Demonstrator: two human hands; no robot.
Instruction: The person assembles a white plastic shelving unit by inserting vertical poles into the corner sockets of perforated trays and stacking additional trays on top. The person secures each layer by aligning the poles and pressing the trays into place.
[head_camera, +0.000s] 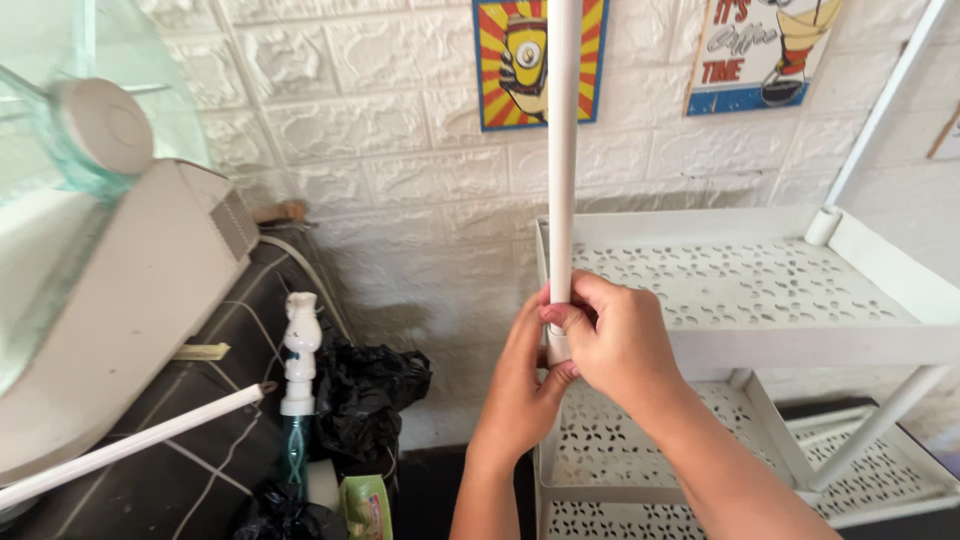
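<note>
Both hands grip one white pole (562, 150) that stands upright at the front left corner of the white rack (900, 290). The right hand (615, 345) wraps it higher, fingers clamped around it; the left hand (525, 385) closes on it just below, probably to keep the pole straight over the corner. Two perforated shelves show clearly, and part of a third below. A second loose pole (130, 445) lies slanted on the dark counter (190, 480), beside one spray bottle (297, 380) and a black bag (370, 395). Two posters (520, 60) hang on the brick wall.
</note>
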